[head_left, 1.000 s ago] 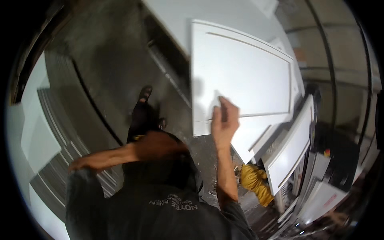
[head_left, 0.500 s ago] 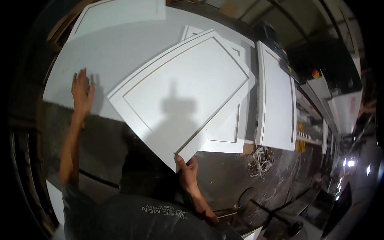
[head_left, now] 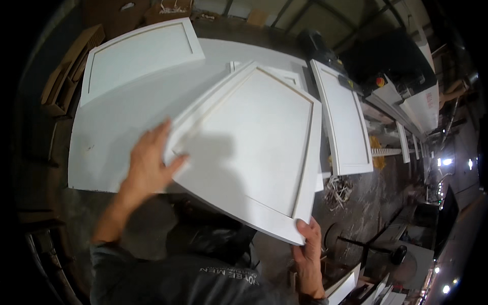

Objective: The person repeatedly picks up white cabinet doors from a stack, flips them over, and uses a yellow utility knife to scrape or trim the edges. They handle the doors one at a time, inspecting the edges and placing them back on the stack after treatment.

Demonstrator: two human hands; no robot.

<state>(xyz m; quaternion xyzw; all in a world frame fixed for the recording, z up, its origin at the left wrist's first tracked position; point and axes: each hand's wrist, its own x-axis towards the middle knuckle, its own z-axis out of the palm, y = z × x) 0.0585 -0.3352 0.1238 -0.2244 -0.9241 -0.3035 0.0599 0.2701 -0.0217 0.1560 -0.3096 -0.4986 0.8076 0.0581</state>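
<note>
A white framed cabinet door (head_left: 264, 137) is tilted over the grey-white worktable, its near right corner raised off the table. My right hand (head_left: 308, 244) is closed on that corner, thumb on the face and fingers underneath. At the door's left edge, my left hand (head_left: 145, 165) has its fingers stretched out and apart. Its thumb lies over the door's near left corner; whether it bears any weight cannot be told. Another white panel (head_left: 292, 79) lies partly hidden beneath the door.
A second white door (head_left: 137, 56) lies at the table's (head_left: 101, 152) far left. On the right, a white door (head_left: 348, 127) rests beside a machine with a red knob (head_left: 380, 81). Shredded strips (head_left: 337, 192) lie below it. Wooden boxes (head_left: 71, 76) stand beyond the table's left end.
My left hand has come from the table's left side to the door's left edge. My right hand has moved right with its corner, turning the door. The view has shifted too.
</note>
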